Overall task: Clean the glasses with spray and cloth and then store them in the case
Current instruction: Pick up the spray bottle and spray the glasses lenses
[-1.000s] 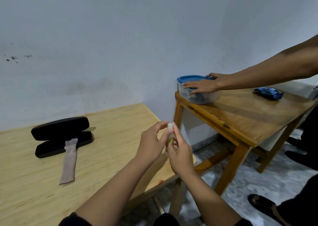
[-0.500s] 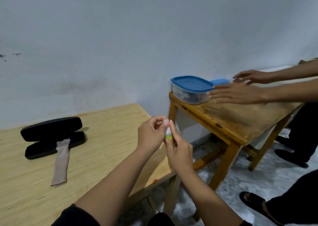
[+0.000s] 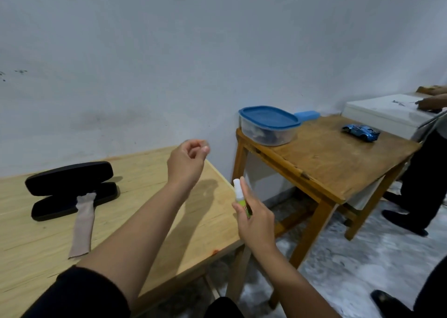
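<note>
Two hands of the wearer are in view. The right hand [image 3: 254, 221] is wrapped around one small spray bottle [image 3: 240, 196], held upright just past the near corner of the pale tabletop [image 3: 145, 221], its white top poking above the fingers. The left hand [image 3: 187, 162] is raised over that tabletop with fingers curled loosely inward, thumb and fingertips close together; whether something tiny is pinched there cannot be told. One black glasses case [image 3: 70, 189] lies open at the far left of the tabletop, and one beige cloth [image 3: 82, 225] drapes from its lower half onto the wood. The glasses themselves are not visible. A second, darker wooden table [image 3: 338, 167] stands to the right, carrying one clear container with a blue lid [image 3: 268, 126] and one blue toy car [image 3: 360, 131]. Another person's hand [image 3: 429, 103] rests on a white surface at the far right.
</note>
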### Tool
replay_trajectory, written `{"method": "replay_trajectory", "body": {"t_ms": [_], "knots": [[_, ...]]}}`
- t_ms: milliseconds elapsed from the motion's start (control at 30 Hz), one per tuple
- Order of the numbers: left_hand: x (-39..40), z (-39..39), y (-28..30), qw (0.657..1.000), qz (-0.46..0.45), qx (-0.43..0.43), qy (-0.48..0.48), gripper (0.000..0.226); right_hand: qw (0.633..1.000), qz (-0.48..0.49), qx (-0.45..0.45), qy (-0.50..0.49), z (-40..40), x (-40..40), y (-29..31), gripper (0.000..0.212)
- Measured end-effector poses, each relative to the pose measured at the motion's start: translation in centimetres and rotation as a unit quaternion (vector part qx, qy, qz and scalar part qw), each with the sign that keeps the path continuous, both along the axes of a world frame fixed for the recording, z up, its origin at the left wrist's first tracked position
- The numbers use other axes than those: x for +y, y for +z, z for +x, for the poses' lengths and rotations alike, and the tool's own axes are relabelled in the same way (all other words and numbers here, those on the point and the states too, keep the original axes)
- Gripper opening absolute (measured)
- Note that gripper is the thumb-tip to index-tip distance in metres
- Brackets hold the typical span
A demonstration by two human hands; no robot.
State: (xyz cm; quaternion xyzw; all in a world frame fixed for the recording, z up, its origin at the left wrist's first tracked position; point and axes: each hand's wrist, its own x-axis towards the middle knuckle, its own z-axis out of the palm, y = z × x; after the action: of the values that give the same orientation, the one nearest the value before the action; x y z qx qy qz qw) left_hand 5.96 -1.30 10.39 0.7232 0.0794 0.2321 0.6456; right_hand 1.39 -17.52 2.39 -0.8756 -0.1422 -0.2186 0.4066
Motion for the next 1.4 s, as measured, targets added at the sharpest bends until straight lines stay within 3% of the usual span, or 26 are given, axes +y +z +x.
{"method": "replay_trajectory", "body": {"t_ms": [267, 533, 800, 967, 1400], "knots": [[-2.2, -3.3, -5.4, 0.981, 0.162, 0.071, -0.084, 0.009, 0.997, 0.056, -0.010, 0.052, 0.8, 0.2, 1.5, 0.061], [-2.6, -3.8, -8.4, 0.953, 0.249, 0.130, -0.111, 0.016, 0.998, 0.060, -0.018, 0.032, 0.9, -0.8, 1.1, 0.053], [-2.1, -3.6, -9.5, 0.945, 0.282, 0.126, -0.111, 0.022, 0.997, 0.064, -0.017, 0.038, 0.6, -0.5, 1.1, 0.052], [-2.1, -3.7, -9.4, 0.938, 0.297, 0.134, -0.115, 0.043, 0.997, 0.055, -0.030, 0.039, 0.6, 0.2, 1.4, 0.050], [4.1, -4.6, -4.7, 0.846, 0.527, 0.066, 0.044, 0.043, 0.997, 0.049, -0.030, 0.045, 0.5, 4.5, 4.9, 0.053]]}}
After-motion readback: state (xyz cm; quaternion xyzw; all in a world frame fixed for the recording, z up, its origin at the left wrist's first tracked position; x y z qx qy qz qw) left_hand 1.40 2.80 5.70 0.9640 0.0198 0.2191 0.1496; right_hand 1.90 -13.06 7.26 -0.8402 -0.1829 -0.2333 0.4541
